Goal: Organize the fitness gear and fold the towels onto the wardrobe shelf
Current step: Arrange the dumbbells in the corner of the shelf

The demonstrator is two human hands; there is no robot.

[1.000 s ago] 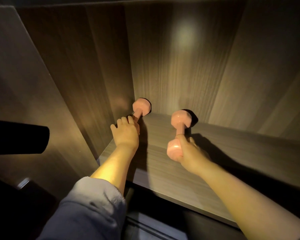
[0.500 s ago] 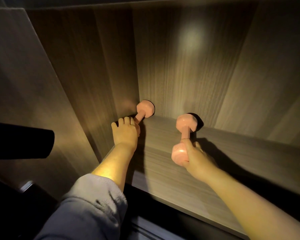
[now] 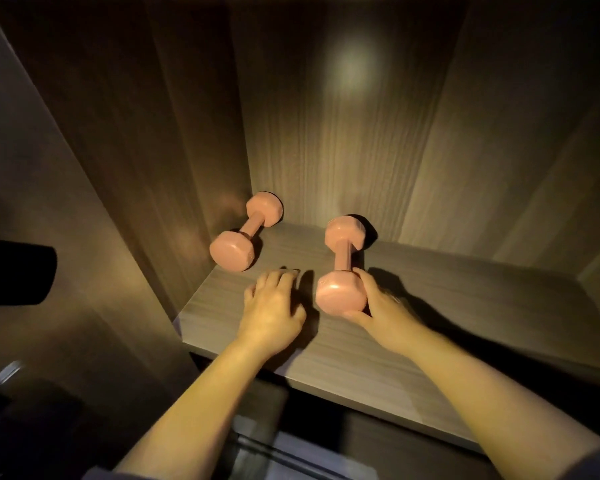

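Wardrobe shelf (image 3: 465, 327) carrying a pink pair, one gripped.
I see the left dumbbell (image 3: 246, 233) lying free at centre frame, close by the side wall (image 3: 187, 140); the right dumbbell (image 3: 343, 263) lies near it, far head by the back panel (image 3: 343, 150). My right hand (image 3: 385, 308) curls round its near head; my left hand (image 3: 274, 313) rests flat between them, holding nothing. Bare shelf runs rightward.

two dumbbells, both plain salmon pink with no markings: the left dumbbell (image 3: 245, 233) and the right dumbbell (image 3: 342, 265), the one in my right grip (image 3: 381, 306). the shelf (image 3: 465, 323) is grey-brown with fine straight wood grain. the back panel (image 3: 343, 150) is darker brown with vertical grain and a pale glow. a black shape (image 3: 14, 271) shows at the left edge.
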